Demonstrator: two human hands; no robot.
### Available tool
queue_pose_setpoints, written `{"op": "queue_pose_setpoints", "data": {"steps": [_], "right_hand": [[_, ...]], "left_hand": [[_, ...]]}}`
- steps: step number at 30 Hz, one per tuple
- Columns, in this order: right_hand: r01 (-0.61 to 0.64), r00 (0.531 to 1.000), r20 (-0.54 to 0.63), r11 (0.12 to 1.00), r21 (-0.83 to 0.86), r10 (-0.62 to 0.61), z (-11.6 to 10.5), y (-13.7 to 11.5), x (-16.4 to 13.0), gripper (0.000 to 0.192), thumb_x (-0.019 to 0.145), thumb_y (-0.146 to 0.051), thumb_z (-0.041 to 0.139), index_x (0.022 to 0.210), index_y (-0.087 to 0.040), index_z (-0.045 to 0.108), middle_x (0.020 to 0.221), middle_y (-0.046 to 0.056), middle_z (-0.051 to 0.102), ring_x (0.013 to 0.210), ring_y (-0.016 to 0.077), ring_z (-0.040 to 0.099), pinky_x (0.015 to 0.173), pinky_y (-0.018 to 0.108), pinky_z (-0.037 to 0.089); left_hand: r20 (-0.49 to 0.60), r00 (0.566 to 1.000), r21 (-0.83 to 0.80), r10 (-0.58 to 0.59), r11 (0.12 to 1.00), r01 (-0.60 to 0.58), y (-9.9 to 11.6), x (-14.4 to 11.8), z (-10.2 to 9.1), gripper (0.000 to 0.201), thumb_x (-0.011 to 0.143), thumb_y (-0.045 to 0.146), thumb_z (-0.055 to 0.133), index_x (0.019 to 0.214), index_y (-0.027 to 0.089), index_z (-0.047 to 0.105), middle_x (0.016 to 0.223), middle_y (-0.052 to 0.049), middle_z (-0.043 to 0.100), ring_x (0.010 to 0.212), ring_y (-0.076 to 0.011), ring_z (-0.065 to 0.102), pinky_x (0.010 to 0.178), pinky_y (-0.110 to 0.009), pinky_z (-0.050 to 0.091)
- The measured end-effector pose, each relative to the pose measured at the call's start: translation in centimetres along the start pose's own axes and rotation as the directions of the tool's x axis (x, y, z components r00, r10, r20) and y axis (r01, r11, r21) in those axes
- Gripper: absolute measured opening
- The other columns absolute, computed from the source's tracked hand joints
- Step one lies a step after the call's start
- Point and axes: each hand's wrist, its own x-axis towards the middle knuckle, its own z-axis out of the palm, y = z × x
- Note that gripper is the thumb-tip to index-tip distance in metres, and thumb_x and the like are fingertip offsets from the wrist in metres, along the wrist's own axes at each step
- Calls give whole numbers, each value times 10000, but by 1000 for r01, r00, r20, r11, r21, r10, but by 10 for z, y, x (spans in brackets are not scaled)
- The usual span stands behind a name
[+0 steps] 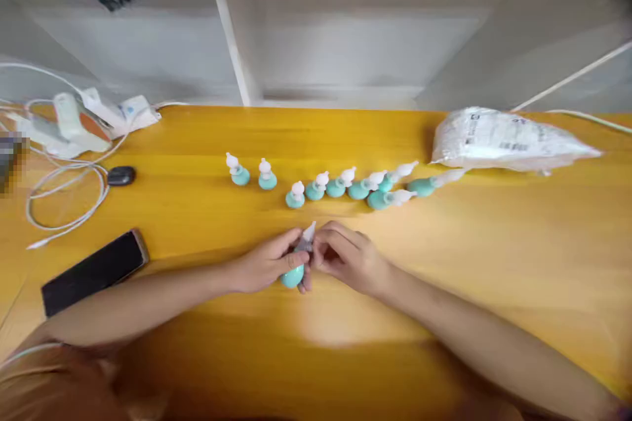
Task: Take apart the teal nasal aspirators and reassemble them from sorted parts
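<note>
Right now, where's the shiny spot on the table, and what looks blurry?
In the head view, glare whitens the table on the near side of the right hand; also in the head view, print on the plastic package is too blurry to read.

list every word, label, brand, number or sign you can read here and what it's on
No text can be read.
Wrapped package: printed marks and a barcode-like patch, too small and blurred to read.
Teal bottle in the left hand: no lettering visible.
</note>
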Motion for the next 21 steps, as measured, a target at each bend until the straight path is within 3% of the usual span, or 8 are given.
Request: {"op": "queue_pose_setpoints", "data": {"steps": [6, 9, 12, 18, 21], "right_hand": [[8, 998, -61, 1000, 20, -7, -2, 1, 3, 142, 1044, -100, 699, 1050, -212, 611, 873, 35, 671, 717, 157, 673, 626, 248, 595], [62, 995, -78, 998, -6, -62, -8, 2, 4, 222, 1053, -86, 688, 1258, -171, 667, 1006, 97, 728, 831, 185, 741, 714, 282, 661], [150, 989, -4, 983, -106, -151, -14, 4, 3, 348, 1076, -95, 706, 1418, -149, 669, 1121, 138, 765, 942, 209, 794, 784, 296, 694], [200, 979, 59, 967, -161, -193, -19, 6, 0, 337, 1117, -126, 669, 1453, -147, 664, 1152, 136, 799, 969, 217, 824, 763, 293, 699], [159, 987, 47, 983, -89, -155, -16, 8, 0, 295, 1115, -147, 677, 1409, -173, 670, 1149, 136, 789, 946, 215, 812, 749, 301, 698]], "left_hand": [[-14, 1000, -55, 14, 998, -15, -2, -1, -2, 480, 1082, 638, 673, 1133, 175, 556, 913, -54, 744, 806, -167, 755, 779, -293, 590], [-49, 998, -142, 31, 989, -37, -6, 1, -3, 461, 1089, 619, 674, 1127, 173, 565, 957, -40, 720, 804, -161, 774, 740, -276, 616], [-31, 999, -238, 23, 971, -30, -7, 2, -4, 441, 1100, 602, 665, 1134, 174, 562, 1012, -54, 730, 816, -173, 794, 731, -292, 654], [-5, 1000, -296, 5, 955, -6, -5, 2, -4, 408, 1108, 565, 669, 1115, 173, 554, 1018, -64, 743, 799, -177, 805, 713, -295, 676], [3, 1000, -283, 3, 959, -2, -5, 2, -4, 413, 1112, 572, 657, 1129, 171, 557, 1019, -63, 742, 797, -178, 807, 726, -304, 686]]}}
